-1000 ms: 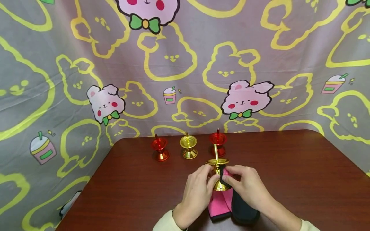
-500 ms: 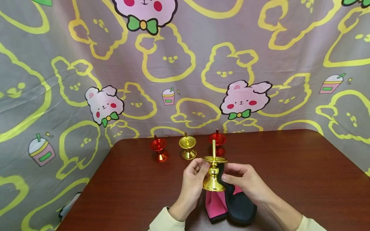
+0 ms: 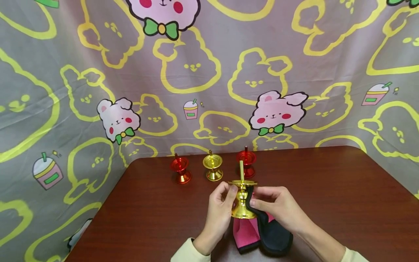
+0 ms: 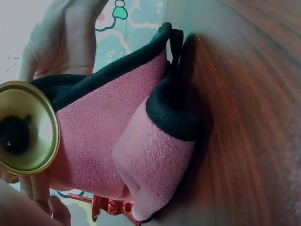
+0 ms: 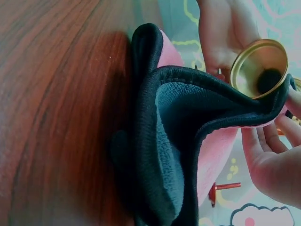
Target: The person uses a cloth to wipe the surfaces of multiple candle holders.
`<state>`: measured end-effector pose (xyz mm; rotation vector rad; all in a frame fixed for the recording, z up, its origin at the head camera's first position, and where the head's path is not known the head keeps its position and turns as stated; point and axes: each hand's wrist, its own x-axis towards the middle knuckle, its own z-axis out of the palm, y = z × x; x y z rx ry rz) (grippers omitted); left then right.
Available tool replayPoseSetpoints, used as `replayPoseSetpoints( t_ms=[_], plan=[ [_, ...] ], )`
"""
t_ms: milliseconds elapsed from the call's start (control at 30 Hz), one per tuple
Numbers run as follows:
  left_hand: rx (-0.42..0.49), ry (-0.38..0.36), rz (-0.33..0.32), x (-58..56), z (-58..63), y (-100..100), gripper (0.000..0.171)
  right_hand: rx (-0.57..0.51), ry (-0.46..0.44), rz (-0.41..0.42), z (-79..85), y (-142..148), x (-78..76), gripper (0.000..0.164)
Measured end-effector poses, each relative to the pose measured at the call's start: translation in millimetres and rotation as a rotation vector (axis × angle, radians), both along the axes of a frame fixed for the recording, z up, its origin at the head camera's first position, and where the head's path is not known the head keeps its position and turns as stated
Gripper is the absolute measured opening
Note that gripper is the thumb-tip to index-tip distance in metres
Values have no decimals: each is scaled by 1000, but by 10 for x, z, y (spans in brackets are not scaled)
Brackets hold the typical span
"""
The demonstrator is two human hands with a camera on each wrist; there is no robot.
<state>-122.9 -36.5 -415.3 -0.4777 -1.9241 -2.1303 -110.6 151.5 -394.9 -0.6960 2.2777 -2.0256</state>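
A gold candle holder (image 3: 242, 208) with a tall stem is held upright above the near part of the table. My left hand (image 3: 218, 214) grips it from the left, the thumb just under its upper dish. On the other side my right hand (image 3: 282, 206) pinches a pink and black cloth (image 3: 246, 233) against the holder's waist. The rest of the cloth hangs in folds down to the table. In the left wrist view the hollow base (image 4: 44, 125) of the holder faces the camera. The cloth's dark grey underside (image 5: 181, 108) shows in the right wrist view.
Toward the back of the brown table (image 3: 140, 218) stand a red candle holder (image 3: 180, 169), a smaller gold one (image 3: 213, 167) and another red one (image 3: 248, 171), partly behind the held holder's stem. A cartoon-printed curtain (image 3: 226, 83) hangs behind.
The holder has shifted slightly left and turned more upright. My left hand has moved its grip to the holder's left side. The cloth's black edge now drapes down its right side.
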Motion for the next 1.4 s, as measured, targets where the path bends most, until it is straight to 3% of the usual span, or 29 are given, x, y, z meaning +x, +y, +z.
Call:
replayPoseSetpoints(
  t_ms=[133,300,467,600,700,767,833,967,1100,1233,1400],
  plan=[
    [-41,49,39,20,-4,19,23,63,46,-44,29,-12,28,36],
    [-112,163,151,54,-18,87,20,137,109,-115,27,-71,59,27],
    [-103,256,260,87,-43,212,16,157,253,-217,-10,-169,89,20],
    [-52,248,311,110,-105,327,15,215,404,-351,-77,-267,111,20],
    [-15,201,316,122,-153,384,18,254,455,-404,-113,-288,107,24],
    [-11,155,289,125,-149,383,18,251,418,-364,-112,-251,76,22],
    [-19,116,237,118,-110,342,15,215,307,-273,-96,-169,28,19],
    [66,-10,38,81,31,180,12,49,81,-44,-79,49,-86,28],
    [186,-142,-104,43,94,56,14,-99,-13,127,-127,158,-144,35],
    [154,-188,-118,43,44,39,20,-180,-58,206,-191,143,-145,32],
    [56,-159,-91,48,-6,52,27,-228,-57,200,-220,112,-126,29]
  ],
)
